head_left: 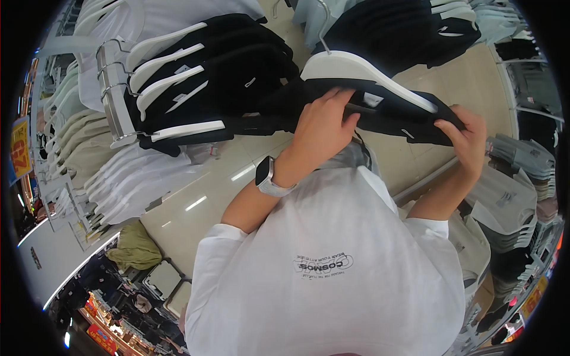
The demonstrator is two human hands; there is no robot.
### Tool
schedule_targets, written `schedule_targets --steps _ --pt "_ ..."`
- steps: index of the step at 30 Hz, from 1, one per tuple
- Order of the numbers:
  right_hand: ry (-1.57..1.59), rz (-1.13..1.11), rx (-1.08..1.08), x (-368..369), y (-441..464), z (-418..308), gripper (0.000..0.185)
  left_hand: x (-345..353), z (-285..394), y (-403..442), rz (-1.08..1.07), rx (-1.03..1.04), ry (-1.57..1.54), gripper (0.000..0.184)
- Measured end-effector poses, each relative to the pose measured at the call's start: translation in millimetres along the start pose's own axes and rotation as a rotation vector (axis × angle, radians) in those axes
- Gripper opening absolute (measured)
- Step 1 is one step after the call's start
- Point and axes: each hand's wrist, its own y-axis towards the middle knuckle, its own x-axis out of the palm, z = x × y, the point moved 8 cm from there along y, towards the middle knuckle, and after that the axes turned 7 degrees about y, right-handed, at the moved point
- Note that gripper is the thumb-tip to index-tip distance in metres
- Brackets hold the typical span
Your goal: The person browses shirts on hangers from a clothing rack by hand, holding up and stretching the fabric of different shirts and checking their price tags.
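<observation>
A black T-shirt [389, 121] hangs on a white hanger [344, 65] in front of me, its metal hook pointing up. My left hand [326, 121], with a watch [265, 173] on the wrist, is closed on the shirt near the neckline; some of its fingertips are hidden by the dark cloth. At the hanger's right end, my right hand [469, 136] pinches the shirt's shoulder between thumb and fingers. A small white label [373, 99] shows inside the neck.
Several black shirts [237, 71] on white hangers hang from a metal rail [113, 89] at left. White shirts [133, 181] hang below them. More black shirts [386, 29] hang at the back, and grey shirts [504, 199] at right. Tiled floor [202, 190] shows between racks.
</observation>
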Motion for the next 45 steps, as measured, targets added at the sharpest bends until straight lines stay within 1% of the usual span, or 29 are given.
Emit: schedule_targets --steps 4,6,7,9,11,12,13,15,16,18,19,20,21,22,23,25,27,29,31,32,33,36,39,41,43,44,45 --pt "0.0 0.003 -0.022 -7.7 4.9 10.7 0.02 -15.6 1.6 -10.3 0.071 0.03 0.062 0.031" --pt "-0.093 0.037 -0.036 -15.6 7.5 9.2 0.019 -26.3 9.4 -16.1 0.0 0.124 -0.161 0.024" --pt "-0.089 0.023 -0.056 -16.2 9.9 8.7 0.019 -34.1 2.8 -19.7 0.021 0.113 -0.154 0.024" --pt "-0.166 0.093 -0.051 -23.1 14.8 14.1 0.02 -68.8 1.8 -37.3 0.27 0.337 -0.125 0.014" --pt "-0.137 0.083 -0.083 -20.7 24.3 16.6 0.02 -112.9 -18.5 -62.9 0.575 0.296 -0.039 0.003" --pt "-0.164 0.069 -0.09 -18.2 30.8 15.3 0.021 -131.8 -38.9 -83.0 0.72 0.201 -0.045 0.002" --pt "-0.191 0.055 -0.097 -15.0 37.8 15.2 0.021 -147.8 -61.1 -107.0 0.865 0.106 -0.052 0.003" --pt "-0.148 0.044 -0.165 -3.3 55.2 13.7 0.022 -179.0 -93.3 -147.5 1.15 0.07 -0.025 0.006" --pt "-0.157 0.011 -0.194 7.1 65.3 6.6 0.022 -189.4 -104.3 -155.8 1.177 0.061 -0.009 0.006" --pt "-0.153 -0.038 -0.282 30.3 82.9 -7.7 0.023 -210.6 -128.2 -184.4 1.397 -0.036 0.075 0.015" --pt "-0.148 -0.06 -0.305 41.4 93.7 -11.9 0.023 -216.0 -145.6 -190.4 1.383 -0.141 0.147 0.02" --pt "-0.116 -0.123 -0.323 55.4 104.0 -15.9 0.024 -217.0 -166.4 -190.2 1.401 -0.184 0.114 0.026" --pt "-0.084 -0.189 -0.34 70.5 113.0 -20.1 0.024 -221.0 -181.9 -184.7 1.278 -0.282 0.2 0.033" --pt "-0.078 -0.215 -0.383 83.3 120.6 -26.8 0.024 -217.8 -209.4 -186.5 1.206 -0.286 0.191 0.038" --pt "-0.074 -0.241 -0.404 96.8 128.3 -32.3 0.024 -211.9 -234.6 -185.9 1.142 -0.292 0.114 0.039" --pt "0.027 -0.283 -0.439 120.1 139.8 -44.1 0.024 -214.0 -205.1 -174.4 1.056 -0.261 0.31 0.04" --pt "0.058 -0.315 -0.451 147.2 147.8 -52.9 0.024 -208.8 -210.5 -184.4 1.114 -0.296 0.292 0.036" --pt "0.071 -0.336 -0.507 173.6 147.0 -67.9 0.025 -203.0 -213.0 -193.4 1.169 -0.332 0.275 0.035" --pt "0.058 -0.342 -0.55 195.4 146.1 -73.4 0.025 -197.1 -209.7 -197.3 1.224 -0.337 0.283 0.027" --pt "0.115 -0.325 -0.508 201.5 150.6 -67.4 0.024 -195.4 -209.4 -200.1 1.227 -0.345 0.291 0.022" --pt "0.174 -0.309 -0.467 207.4 156.2 -62.2 0.023 -194.2 -206.9 -203.5 1.247 -0.364 0.301 0.022" --pt "0.212 -0.313 -0.475 218.2 159.9 -63.5 0.021 -191.8 -196.7 -201.8 1.24 -0.368 0.352 0.021" --pt "0.222 -0.39 -0.496 233.4 164.0 -69.7 0.02 -191.5 -194.6 -202.0 1.229 -0.399 0.323 0.019" --pt "0.165 -0.438 -0.519 251.0 165.8 -69.4 0.022 -190.8 -194.9 -202.3 1.251 -0.399 0.308 0.019" --pt "0.135 -0.471 -0.507 267.2 168.2 -60.8 0.022 -187.0 -199.8 -202.0 1.197 -0.528 0.345 0.02" --pt "0.185 -0.494 -0.472 272.8 170.3 -57.4 0.022 -186.8 -199.5 -203.0 1.195 -0.53 0.335 0.02" --pt "0.24 -0.515 -0.438 278.9 172.1 -53.7 0.022 -189.6 -201.6 -203.4 1.164 -0.576 0.284 0.017"
